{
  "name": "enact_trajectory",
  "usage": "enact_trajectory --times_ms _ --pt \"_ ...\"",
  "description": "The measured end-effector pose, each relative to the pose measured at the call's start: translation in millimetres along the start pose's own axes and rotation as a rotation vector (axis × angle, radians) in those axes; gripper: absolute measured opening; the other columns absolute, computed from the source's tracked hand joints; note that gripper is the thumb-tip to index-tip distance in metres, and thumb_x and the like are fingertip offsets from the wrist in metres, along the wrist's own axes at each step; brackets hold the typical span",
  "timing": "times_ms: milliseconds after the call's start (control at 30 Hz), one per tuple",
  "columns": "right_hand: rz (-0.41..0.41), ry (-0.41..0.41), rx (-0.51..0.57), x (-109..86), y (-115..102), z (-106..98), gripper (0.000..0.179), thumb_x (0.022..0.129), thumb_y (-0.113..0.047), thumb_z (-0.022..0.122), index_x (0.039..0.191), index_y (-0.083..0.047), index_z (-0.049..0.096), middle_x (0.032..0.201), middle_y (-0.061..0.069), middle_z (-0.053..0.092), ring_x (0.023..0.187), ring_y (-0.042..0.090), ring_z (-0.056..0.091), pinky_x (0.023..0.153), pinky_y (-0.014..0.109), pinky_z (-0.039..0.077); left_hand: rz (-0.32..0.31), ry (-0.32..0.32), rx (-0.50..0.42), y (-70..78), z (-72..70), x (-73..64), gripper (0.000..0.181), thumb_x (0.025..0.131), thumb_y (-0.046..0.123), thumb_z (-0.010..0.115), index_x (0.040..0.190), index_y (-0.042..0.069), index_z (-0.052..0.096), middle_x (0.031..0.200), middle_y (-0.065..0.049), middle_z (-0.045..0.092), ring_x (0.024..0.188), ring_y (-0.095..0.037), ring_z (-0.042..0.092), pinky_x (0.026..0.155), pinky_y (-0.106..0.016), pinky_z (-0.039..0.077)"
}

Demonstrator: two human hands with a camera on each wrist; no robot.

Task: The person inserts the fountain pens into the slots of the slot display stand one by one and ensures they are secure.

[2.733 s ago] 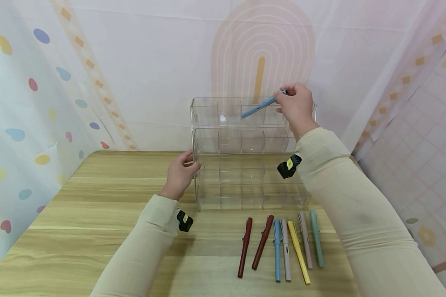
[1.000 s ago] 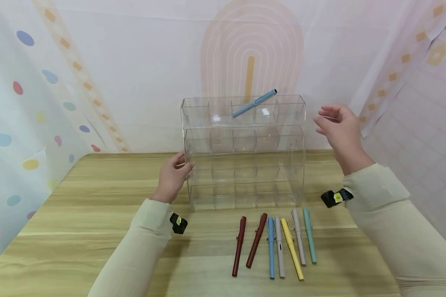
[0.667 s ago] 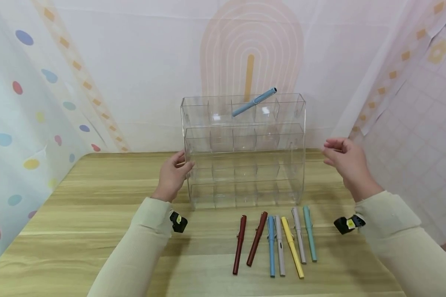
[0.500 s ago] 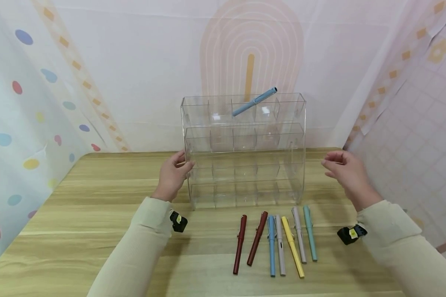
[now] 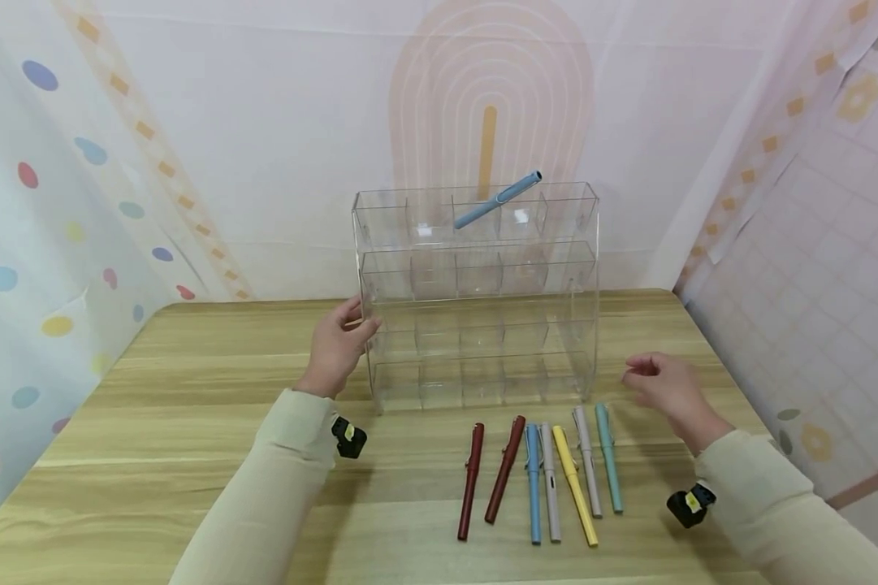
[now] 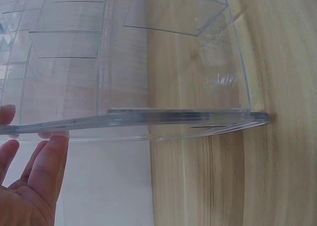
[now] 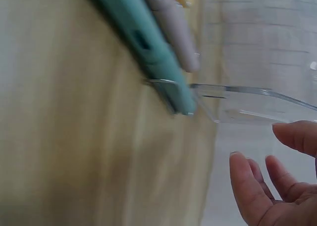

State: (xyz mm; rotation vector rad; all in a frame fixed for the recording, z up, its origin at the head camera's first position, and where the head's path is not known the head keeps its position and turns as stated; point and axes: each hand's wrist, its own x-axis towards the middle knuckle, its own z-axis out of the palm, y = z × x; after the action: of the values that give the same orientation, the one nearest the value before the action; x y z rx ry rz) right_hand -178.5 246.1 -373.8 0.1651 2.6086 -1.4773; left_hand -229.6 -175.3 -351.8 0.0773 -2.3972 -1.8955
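Note:
My left hand grips the left side panel of a clear acrylic organizer with several tiers of compartments. In the left wrist view, the thumb and fingers lie on opposite faces of that panel. A grey-blue pen leans at a slant in the top tier, its capped end sticking up to the right. To the right of the organizer, my right hand hovers with bent fingers, holding nothing. Nearest to it lies a teal pen; the right wrist view shows thumb and fingertips apart.
On the wooden table, in front of the organizer, lie two dark red pens, a blue pen, two greyish-mauve pens and a yellow pen. Patterned curtains close in the back and sides.
The right hand has let go of the grey-blue pen, which now rests in the top tier. That hand has moved right, then down towards the table. The left hand keeps its grip.

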Motion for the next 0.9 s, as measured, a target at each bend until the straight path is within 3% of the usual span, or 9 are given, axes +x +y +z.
enact_trajectory --times_ms 500,700,900 --pt "0.029 -0.125 -0.159 -5.1 14.2 20.0 0.052 0.090 -0.015 0.064 0.124 0.019 0.047 0.116 0.035 0.056 0.080 0.022 0.063 0.066 0.035 0.055 -0.006 0.004 0.003 3.8 0.4 -2.6 0.056 0.096 0.008 0.058 0.148 0.006 0.038 0.137 -0.022 0.048 0.122 -0.031 0.051 0.089 -0.031 0.052" --pt "0.045 -0.150 -0.157 -7.6 12.9 26.2 0.054 0.086 -0.015 0.069 0.123 0.018 0.048 0.105 0.028 0.060 0.056 0.015 0.049 0.056 0.032 0.048 -0.005 0.005 0.009 2.6 0.7 -1.2 0.056 0.096 0.008 0.058 0.148 0.004 0.037 0.137 -0.022 0.048 0.122 -0.031 0.051 0.087 -0.028 0.052" --pt "0.059 -0.160 -0.163 -6.6 12.1 30.4 0.052 0.085 -0.014 0.072 0.120 0.016 0.048 0.076 0.010 0.060 0.054 0.014 0.047 0.055 0.030 0.047 0.007 0.003 0.008 0.9 0.9 0.0 0.055 0.096 0.008 0.058 0.147 0.004 0.038 0.137 -0.022 0.049 0.122 -0.031 0.052 0.086 -0.029 0.052"
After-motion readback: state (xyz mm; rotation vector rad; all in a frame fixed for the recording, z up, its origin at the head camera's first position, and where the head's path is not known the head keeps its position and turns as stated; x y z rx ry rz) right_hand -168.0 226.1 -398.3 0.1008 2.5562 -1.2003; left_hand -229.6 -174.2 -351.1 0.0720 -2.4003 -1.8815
